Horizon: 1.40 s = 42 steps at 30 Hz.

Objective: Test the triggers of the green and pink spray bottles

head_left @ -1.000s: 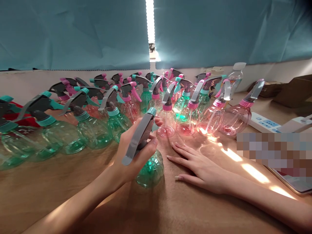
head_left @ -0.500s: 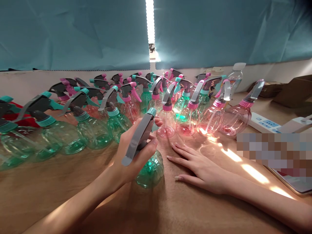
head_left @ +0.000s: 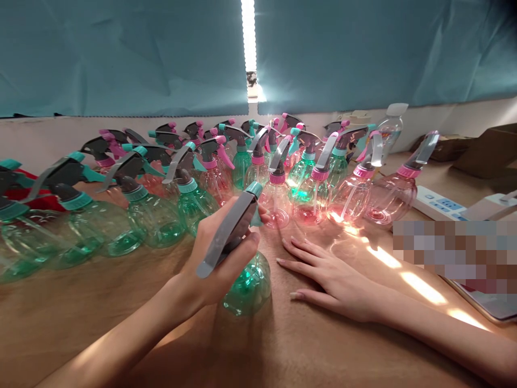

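Observation:
My left hand (head_left: 220,253) is wrapped round the neck and grey spray head of a green spray bottle (head_left: 248,288), whose teal nozzle points away from me. The bottle's clear ribbed body stands on the brown table (head_left: 307,350); its collar is hidden behind my fingers. Palm down on the tabletop to the right, my right hand (head_left: 335,280) lies flat with its fingers spread, holding nothing. Just beyond its fingertips stands a pink spray bottle (head_left: 277,202). A green spray bottle (head_left: 197,207) is close behind my left hand.
Several more green spray bottles (head_left: 155,215) line the left side, and pink ones (head_left: 390,194) the right. Behind the right row is a clear bottle with a white cap (head_left: 393,126). A white power strip (head_left: 440,205), a cardboard box (head_left: 484,151) and a blurred-out patch (head_left: 456,256) are at the right.
The spray head in my left hand has tipped slightly lower and toward me, and its nozzle has dropped a little. My right hand has stayed almost still on the table.

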Each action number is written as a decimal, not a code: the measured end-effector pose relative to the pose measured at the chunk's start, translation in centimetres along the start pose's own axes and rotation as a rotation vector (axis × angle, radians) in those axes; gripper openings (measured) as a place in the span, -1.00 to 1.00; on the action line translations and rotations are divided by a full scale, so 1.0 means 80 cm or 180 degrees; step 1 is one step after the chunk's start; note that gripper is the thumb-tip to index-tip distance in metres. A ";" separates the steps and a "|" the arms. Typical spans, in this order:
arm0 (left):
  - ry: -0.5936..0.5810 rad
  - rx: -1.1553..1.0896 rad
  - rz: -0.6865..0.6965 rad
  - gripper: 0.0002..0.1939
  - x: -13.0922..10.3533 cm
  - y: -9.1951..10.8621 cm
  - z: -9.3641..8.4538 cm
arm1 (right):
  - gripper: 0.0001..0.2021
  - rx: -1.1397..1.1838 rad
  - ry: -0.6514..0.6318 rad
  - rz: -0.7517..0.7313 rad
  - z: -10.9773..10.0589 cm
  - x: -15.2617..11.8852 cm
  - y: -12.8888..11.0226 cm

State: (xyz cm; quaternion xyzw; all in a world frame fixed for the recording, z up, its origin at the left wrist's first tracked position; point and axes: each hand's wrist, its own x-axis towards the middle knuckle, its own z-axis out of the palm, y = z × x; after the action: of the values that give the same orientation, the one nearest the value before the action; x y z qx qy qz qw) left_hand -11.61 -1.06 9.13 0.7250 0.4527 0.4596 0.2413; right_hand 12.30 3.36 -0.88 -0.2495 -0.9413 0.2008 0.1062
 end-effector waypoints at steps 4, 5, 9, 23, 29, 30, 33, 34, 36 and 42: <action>0.0068 0.0048 -0.0019 -0.93 0.000 0.006 -0.002 | -0.38 0.0002 -0.0018 0.0007 -0.002 0.000 -0.001; 0.0076 0.0046 -0.0003 -0.92 0.000 0.007 -0.002 | -0.38 0.0003 -0.0023 0.0013 -0.002 0.000 -0.001; 0.0026 0.0068 0.0022 -0.95 0.000 0.008 -0.004 | -0.38 0.0040 0.0029 -0.0020 -0.001 0.000 -0.001; -0.0026 -0.0070 -0.0008 -0.77 -0.007 -0.006 0.001 | -0.39 0.0002 0.0047 -0.0114 -0.001 -0.001 -0.001; -0.0059 -0.0020 -0.0032 -0.79 -0.007 -0.005 0.001 | -0.39 0.0004 0.0086 -0.0123 0.001 -0.001 0.001; -0.0070 -0.0012 -0.0035 -0.79 -0.007 -0.004 0.001 | -0.39 0.0001 0.0085 -0.0116 0.000 -0.001 0.001; -0.0071 0.0018 -0.0028 -0.79 -0.006 -0.004 0.000 | -0.40 -0.0004 0.0067 -0.0080 0.000 -0.001 0.000; -0.0059 0.0022 -0.0018 -0.79 -0.006 -0.004 0.000 | -0.39 -0.0012 0.0049 -0.0071 -0.001 -0.001 0.000; -0.0064 0.0011 -0.0044 -0.79 -0.006 -0.004 0.000 | -0.39 -0.0033 0.0015 -0.0058 -0.001 -0.001 0.000; -0.0146 -0.0164 -0.0132 -0.79 -0.006 -0.002 0.002 | -0.39 -0.0073 0.0019 -0.0089 -0.002 0.000 0.000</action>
State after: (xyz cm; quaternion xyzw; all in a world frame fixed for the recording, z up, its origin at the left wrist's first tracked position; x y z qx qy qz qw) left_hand -11.61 -1.41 8.70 0.7193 0.4501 0.4492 0.2797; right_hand 12.33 3.39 -0.72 -0.2381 -0.9467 0.1878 0.1089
